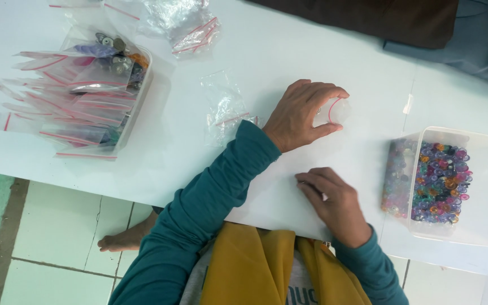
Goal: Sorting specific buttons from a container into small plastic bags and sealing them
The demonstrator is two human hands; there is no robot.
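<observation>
Crinkly clear bag [337, 110] between left fingers [326, 93]

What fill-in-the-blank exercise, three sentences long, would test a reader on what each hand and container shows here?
1. The left hand pinches a small clear plastic zip bag with a ____ seal strip.
2. The clear rectangular plastic tub on the right holds many-coloured ____.
3. The clear plastic tub at the left is stacked with filled zip bags, while the right hand rests on the ____ table.

Missing words: red; beads; white
</observation>
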